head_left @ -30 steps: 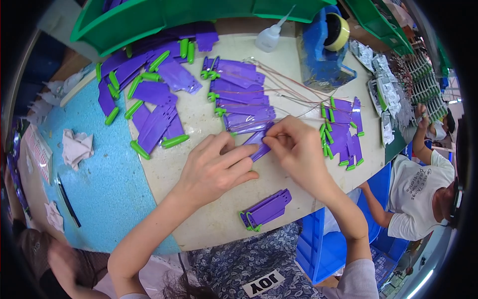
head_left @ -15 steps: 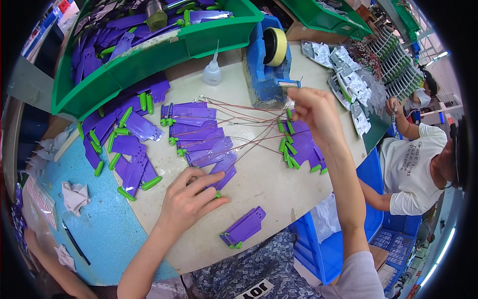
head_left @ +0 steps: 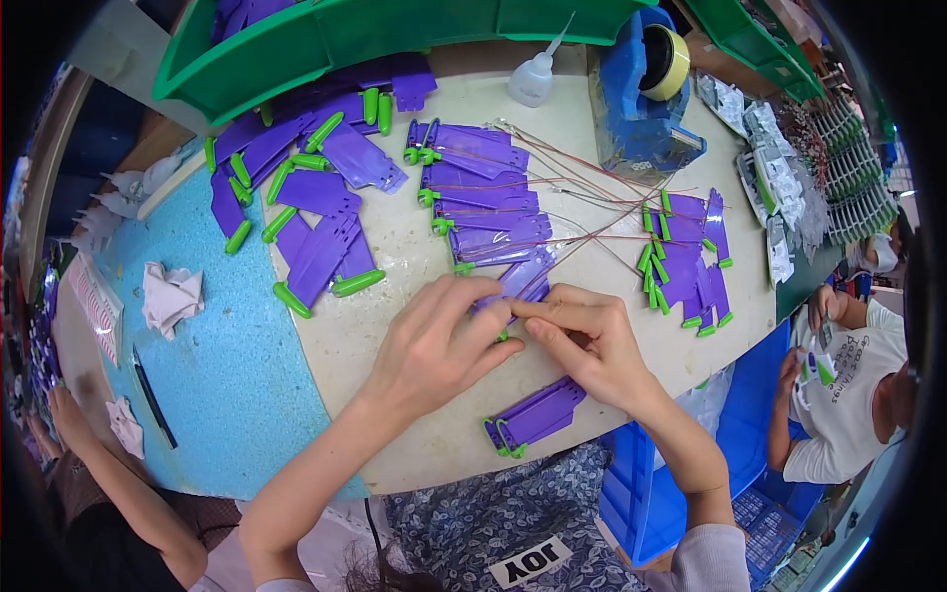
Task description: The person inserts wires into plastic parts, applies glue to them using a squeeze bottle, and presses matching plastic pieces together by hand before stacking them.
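Note:
Both hands meet over the nearest piece of a column of flat purple plastic parts (head_left: 483, 197) with green ends. My left hand (head_left: 429, 340) is closed on that lowest purple part (head_left: 530, 279), a bit of its green end showing by the thumb. Pressed together at the left fingertips, the right fingers pinch something too small or hidden to make out; my right hand (head_left: 597, 345) is closed. Thin brown wires (head_left: 582, 183) run from the column to a second purple group (head_left: 683, 261) at right. One purple part with green loops (head_left: 538, 414) lies close to me.
A green bin (head_left: 395, 44) stands at the back, beside a white dropper bottle (head_left: 533, 79) and a blue tape dispenser (head_left: 631, 138). More purple parts (head_left: 326, 242) lie left. Silvery-white parts (head_left: 774, 178) line the right. A blue crate (head_left: 735, 434) is below; co-workers sit at both sides.
My right hand has come down from near the tape dispenser to the left fingertips. The left hand stays at the lowest part of the column. The view has shifted, so the table sits farther right.

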